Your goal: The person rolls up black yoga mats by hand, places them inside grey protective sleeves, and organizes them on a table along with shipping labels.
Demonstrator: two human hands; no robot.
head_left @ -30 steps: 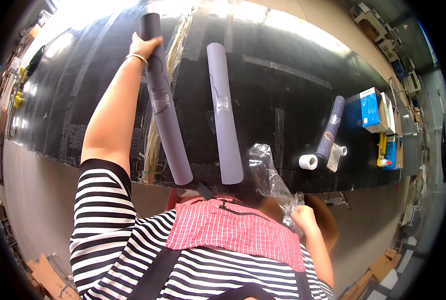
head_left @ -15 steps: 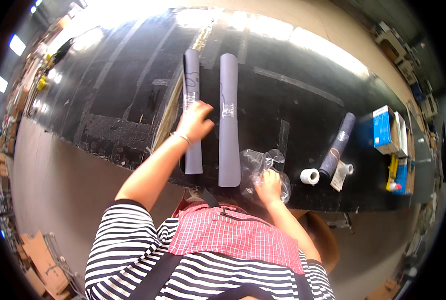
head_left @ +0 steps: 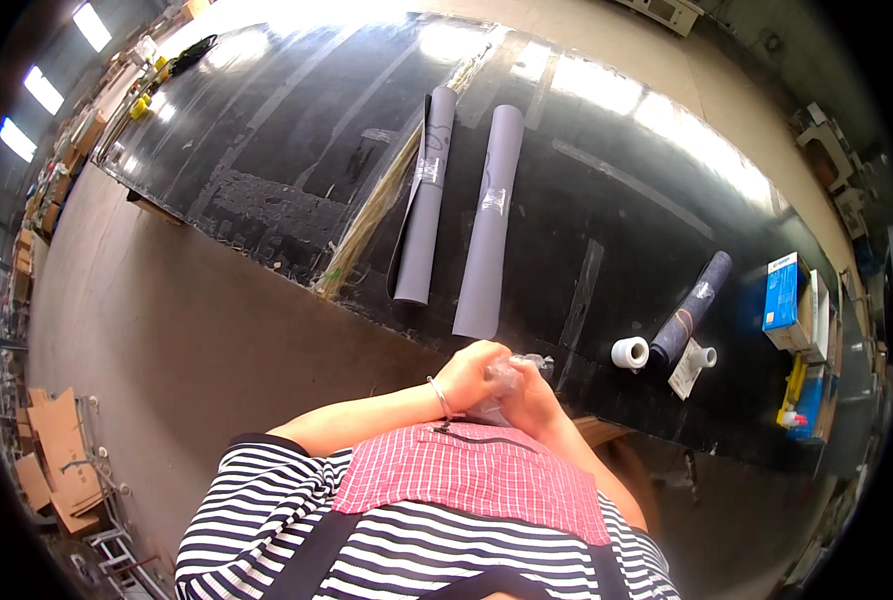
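Observation:
Close to my apron, at the table's near edge, my left hand [head_left: 472, 376] and my right hand [head_left: 533, 396] both grip a crumpled clear plastic bag [head_left: 504, 382]. The fingers of both hands are closed round the film. Just beyond them lie two rolled grey-lilac mats: the left roll [head_left: 429, 220] shows a dark inner edge and a dark line drawing, and the right roll [head_left: 488, 255] is slightly thicker. Each has a clear wrap band round its middle. Neither hand touches the rolls.
On the black table [head_left: 297, 130], a dark blue patterned roll [head_left: 695, 305] lies at the right, beside a white tape roll [head_left: 630, 352], a smaller white roll [head_left: 707, 357] and a paper slip [head_left: 685, 380]. A blue and white box [head_left: 785, 300] and a yellow tool [head_left: 795, 385] stand farther right.
My left hand has let go of the left roll and joined my right hand on the plastic bag. The bag is now bunched up near my apron. The view has shifted.

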